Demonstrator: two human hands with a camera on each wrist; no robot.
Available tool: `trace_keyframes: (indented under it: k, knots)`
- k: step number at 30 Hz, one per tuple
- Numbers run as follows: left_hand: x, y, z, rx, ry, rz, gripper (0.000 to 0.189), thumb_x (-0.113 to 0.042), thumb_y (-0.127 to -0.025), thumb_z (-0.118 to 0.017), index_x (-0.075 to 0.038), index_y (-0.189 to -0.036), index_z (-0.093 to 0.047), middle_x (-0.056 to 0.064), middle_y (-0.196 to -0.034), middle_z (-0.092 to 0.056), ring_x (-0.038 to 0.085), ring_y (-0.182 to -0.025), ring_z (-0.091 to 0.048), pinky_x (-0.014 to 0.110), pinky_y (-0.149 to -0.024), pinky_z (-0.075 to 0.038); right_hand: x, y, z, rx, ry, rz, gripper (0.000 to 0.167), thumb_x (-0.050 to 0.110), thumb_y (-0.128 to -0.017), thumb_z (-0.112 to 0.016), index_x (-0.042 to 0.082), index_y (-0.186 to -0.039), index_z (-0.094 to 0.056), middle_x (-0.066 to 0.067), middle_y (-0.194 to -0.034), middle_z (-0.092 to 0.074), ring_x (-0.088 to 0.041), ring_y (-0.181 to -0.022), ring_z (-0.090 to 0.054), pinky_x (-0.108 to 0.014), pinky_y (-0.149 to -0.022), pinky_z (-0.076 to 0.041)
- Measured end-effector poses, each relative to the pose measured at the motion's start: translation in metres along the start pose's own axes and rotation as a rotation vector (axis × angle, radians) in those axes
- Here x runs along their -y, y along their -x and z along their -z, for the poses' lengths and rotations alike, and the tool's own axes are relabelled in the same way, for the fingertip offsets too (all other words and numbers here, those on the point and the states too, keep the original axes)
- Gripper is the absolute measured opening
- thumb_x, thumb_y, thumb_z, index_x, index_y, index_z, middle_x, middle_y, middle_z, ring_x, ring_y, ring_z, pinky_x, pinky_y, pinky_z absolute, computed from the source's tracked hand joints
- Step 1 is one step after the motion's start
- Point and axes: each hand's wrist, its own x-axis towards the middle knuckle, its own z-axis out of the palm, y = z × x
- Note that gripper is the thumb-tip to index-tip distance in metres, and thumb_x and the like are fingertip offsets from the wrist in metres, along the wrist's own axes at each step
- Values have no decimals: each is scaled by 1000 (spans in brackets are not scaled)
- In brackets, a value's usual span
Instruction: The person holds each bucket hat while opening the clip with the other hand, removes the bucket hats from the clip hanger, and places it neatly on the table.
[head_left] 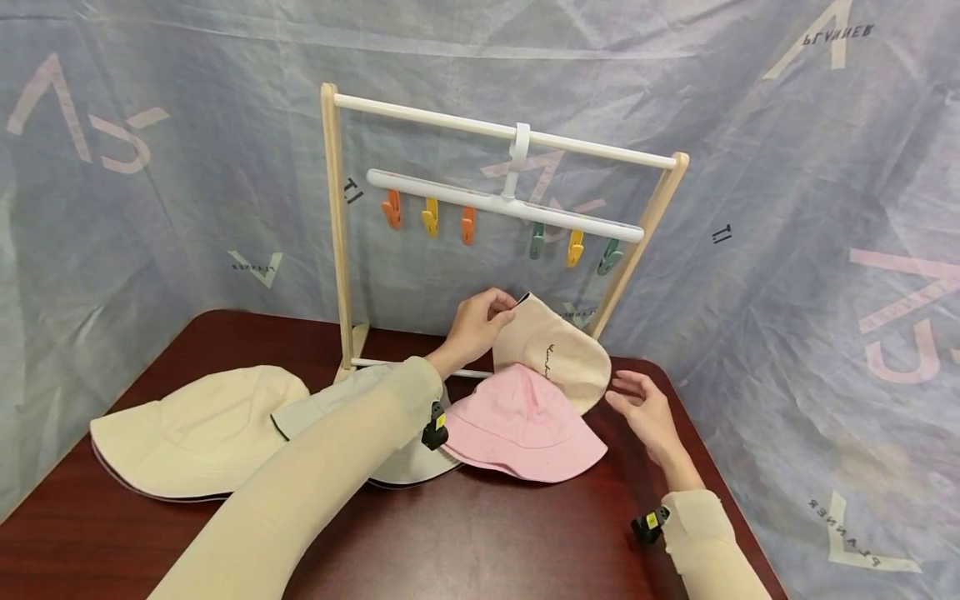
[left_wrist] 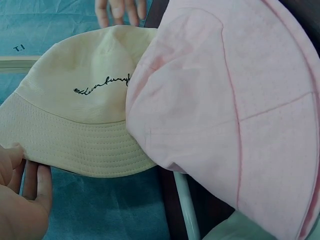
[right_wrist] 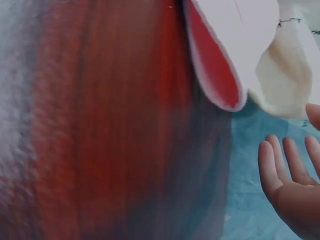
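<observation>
My left hand point(head_left: 480, 325) pinches the brim of a cream bucket hat point(head_left: 558, 346) with dark script on its crown, tilted behind the pink hat. In the left wrist view, thumb and fingers meet on that brim point(left_wrist: 85, 145). The pink bucket hat point(head_left: 525, 425) lies on the table and overlaps the cream hat's lower part. My right hand point(head_left: 645, 408) is just right of the cream hat's crown, its fingers spread and holding nothing. In the right wrist view a small gap separates the right hand point(right_wrist: 295, 185) from the cream hat point(right_wrist: 285, 75).
Behind the hats stands a wooden rack point(head_left: 337, 225) with a white hanger point(head_left: 450, 193) bearing several coloured clips point(head_left: 468, 225). A larger cream hat point(head_left: 202, 433) lies at left; a pale grey-green hat point(head_left: 420, 462) is partly under my left forearm. Fabric curtains enclose the dark red table point(head_left: 465, 542).
</observation>
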Motion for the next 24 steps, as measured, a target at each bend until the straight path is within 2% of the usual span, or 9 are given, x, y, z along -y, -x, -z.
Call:
trace_keyframes:
  k: [7,12,15,19,21,24]
  knots:
    - [0,1,0,-4,-1,-3,13,-14,-104,-72,-9,-115,-74,8,-109,-75,22,-98,-71,36,-89,-57,-8,3,-9,53,-56,-73,55,9,-102,-72,-4,-150,-47,-30,-147,-55,3,-100,-66,-22,-91,-59]
    - [0,1,0,-7,4,-4,13,-14,-104,-72,-9,-115,-73,7,-108,-75,22,-97,-71,35,-89,-56,-11,4,-14,56,-133,-101,52,3,-102,-69,-9,-147,-45,-34,-144,-54,-5,-102,-71,-30,-94,-61]
    - [0,1,0,-8,5,-4,12,-14,-103,-72,-9,-115,-74,8,-108,-75,22,-97,-71,35,-89,-56,-13,3,-17,47,-187,-129,50,-1,-102,-68,-11,-144,-45,-31,-136,-58,-12,-102,-74,-30,-92,-61]
    - [2,0,0,-6,5,-4,12,-13,-103,-72,-9,-115,-74,7,-108,-75,22,-97,-71,34,-88,-56,-14,0,-20,34,-267,-174,46,-4,-101,-68,-10,-140,-45,-17,-119,-66,-15,-96,-75,-30,-88,-63]
    - [2,0,-1,-6,5,-3,13,-14,-103,-73,-9,-115,-74,7,-107,-75,21,-97,-71,34,-87,-56,-14,-2,-22,40,-296,-195,45,-4,-101,-68,-10,-139,-45,-11,-113,-67,-15,-94,-75,-31,-88,-63]
    - [2,1,-1,-8,2,-4,13,-14,-103,-72,-9,-115,-74,7,-107,-75,21,-96,-71,34,-87,-57,-13,-4,-24,66,-317,-216,45,-3,-101,-67,-10,-139,-44,-10,-110,-68,-16,-93,-75,-32,-89,-63]
